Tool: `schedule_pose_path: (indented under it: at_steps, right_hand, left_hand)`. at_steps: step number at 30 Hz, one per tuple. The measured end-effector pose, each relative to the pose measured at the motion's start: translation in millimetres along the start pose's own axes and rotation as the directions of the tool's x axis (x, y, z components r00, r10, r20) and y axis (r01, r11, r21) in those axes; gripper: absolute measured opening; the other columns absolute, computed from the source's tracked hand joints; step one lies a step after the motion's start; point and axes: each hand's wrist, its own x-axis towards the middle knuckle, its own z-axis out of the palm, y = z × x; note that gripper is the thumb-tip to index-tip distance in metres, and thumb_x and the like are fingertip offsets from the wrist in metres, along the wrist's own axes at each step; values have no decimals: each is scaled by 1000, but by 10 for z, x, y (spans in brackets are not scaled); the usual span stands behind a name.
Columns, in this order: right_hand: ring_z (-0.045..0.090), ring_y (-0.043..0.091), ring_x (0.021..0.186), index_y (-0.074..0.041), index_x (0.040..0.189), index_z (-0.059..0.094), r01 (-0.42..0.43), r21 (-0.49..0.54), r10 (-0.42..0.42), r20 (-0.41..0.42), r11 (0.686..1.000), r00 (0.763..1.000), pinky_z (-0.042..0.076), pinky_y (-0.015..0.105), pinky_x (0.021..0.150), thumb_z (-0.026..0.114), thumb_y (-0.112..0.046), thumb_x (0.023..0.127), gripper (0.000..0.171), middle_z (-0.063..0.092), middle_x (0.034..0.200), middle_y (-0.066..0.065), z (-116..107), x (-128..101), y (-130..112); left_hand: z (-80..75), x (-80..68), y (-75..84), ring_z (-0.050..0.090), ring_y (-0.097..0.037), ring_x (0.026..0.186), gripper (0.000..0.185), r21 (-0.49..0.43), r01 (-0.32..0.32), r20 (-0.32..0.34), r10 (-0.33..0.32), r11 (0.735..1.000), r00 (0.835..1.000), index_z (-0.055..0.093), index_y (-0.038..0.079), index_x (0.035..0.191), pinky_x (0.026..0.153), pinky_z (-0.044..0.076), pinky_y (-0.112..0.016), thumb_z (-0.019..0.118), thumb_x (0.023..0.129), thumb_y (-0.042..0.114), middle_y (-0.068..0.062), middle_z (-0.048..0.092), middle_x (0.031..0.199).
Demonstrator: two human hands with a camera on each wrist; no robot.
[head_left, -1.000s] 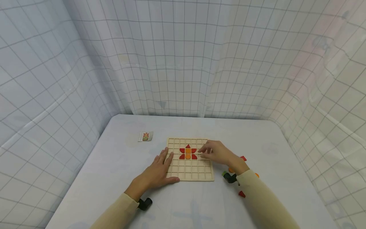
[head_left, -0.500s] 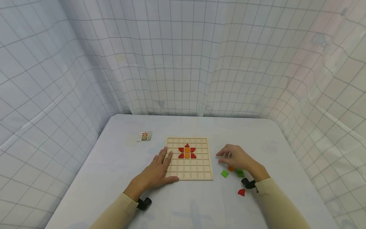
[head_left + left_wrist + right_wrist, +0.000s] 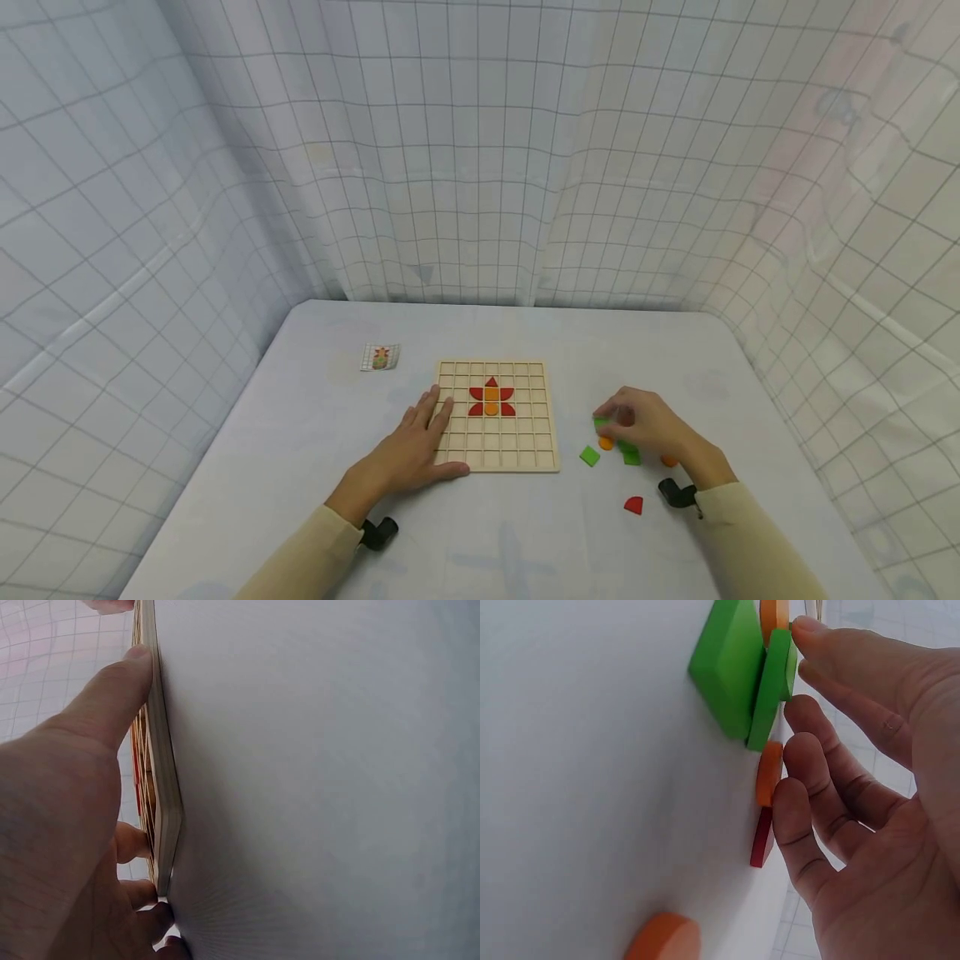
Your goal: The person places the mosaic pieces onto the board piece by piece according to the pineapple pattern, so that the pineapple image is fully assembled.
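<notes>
Head view: our left hand lies flat, fingers straight, on the grid board; our right hand hovers over green pieces on the worktop. Right wrist view: loosely curled fingers touch a green piece, gripping nothing.

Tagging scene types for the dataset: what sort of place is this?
Probably a staged recording booth, not a home. Grid-printed white sheets hang as walls round a plain white table. On it lie only a wooden grid board, loose coloured pieces and a small pattern card.
</notes>
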Motion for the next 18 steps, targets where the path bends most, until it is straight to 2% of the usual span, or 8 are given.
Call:
schedule_pose_path:
  at_steps: [18]
  right_hand:
    - [58,5,86,-14,121,89,13,19,-13,-9,1000,1000,52,23,75,92,-12,102,19,77,105,-5,-41,-65,38]
  left_hand:
    - [26,20,-29,18,-51,182,125,5,-9,-3,9,1000,1000,22,0,185,147,24,-67,82,101,71,-30,9,195]
